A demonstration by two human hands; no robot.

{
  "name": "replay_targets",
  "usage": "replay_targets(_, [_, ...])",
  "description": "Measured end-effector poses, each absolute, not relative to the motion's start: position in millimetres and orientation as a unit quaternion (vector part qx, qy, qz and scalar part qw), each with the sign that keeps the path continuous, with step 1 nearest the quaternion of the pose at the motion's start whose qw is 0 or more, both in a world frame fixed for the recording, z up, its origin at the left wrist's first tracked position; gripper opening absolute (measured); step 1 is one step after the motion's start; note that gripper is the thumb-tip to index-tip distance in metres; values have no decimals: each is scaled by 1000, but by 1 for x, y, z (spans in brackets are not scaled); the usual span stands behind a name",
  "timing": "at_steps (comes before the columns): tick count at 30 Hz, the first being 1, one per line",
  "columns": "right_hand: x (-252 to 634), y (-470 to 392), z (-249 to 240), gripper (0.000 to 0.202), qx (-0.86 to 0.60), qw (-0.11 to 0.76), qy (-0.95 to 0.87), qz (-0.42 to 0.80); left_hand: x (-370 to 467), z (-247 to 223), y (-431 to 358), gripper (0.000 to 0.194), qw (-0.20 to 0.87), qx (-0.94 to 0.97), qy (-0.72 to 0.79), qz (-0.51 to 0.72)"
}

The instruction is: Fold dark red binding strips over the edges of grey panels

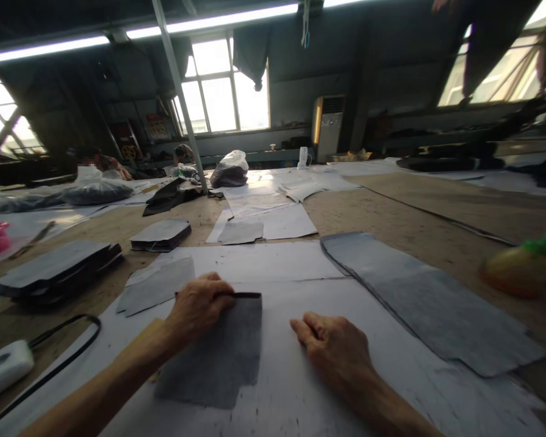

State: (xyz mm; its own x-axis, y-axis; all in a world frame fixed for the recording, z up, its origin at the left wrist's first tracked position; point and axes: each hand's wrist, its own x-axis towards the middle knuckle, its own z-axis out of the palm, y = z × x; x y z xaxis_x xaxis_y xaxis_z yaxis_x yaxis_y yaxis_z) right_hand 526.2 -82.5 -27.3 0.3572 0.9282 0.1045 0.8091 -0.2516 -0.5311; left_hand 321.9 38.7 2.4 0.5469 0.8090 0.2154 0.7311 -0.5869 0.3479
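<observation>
A dark grey cut piece lies on the white paper in front of me, with a narrow dark strip along its far edge. My left hand is closed on that far edge, its fingers bent over it. To the right, apart from the piece, my right hand rests low over the paper with fingers curled together; whether anything is between them is too small to tell. Two lighter grey pieces lie beyond my left wrist. A long stack of grey pieces is right of my right hand.
Stacks of grey pieces stand at the left. A white device with a black cable is at the near left. A yellowish container is at the right. A pole rises beyond, and people sit at the far left.
</observation>
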Motion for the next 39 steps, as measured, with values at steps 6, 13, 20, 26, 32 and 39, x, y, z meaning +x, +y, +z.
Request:
replay_targets(6, [530, -88, -28, 39, -782, 358, -498, 113, 430, -3, 73, 21, 110, 899, 377, 192])
replay_targets(13, [527, -87, -30, 23, -776, 373, -497, 104, 446, -22, 57, 45, 30, 922, 340, 184])
replay_targets(20, [525, -92, -29, 11, -774, 323, -542, 58, 412, -53, 31, 52, 30, 963, 250, 97])
replay_targets(26, [578, -119, -5, 11, -803, 214, -555, -38, 409, -50, 43, 51, -20, 967, 231, 109])
replay_targets(32, [646, -162, 3, 11, -824, 128, -545, -82, 410, -37, 39, 50, -21, 966, 239, 95])
replay_targets(39, [675, -167, -2, 15, -772, 114, -623, -55, 443, -16, 8, 35, 13, 976, 157, 147])
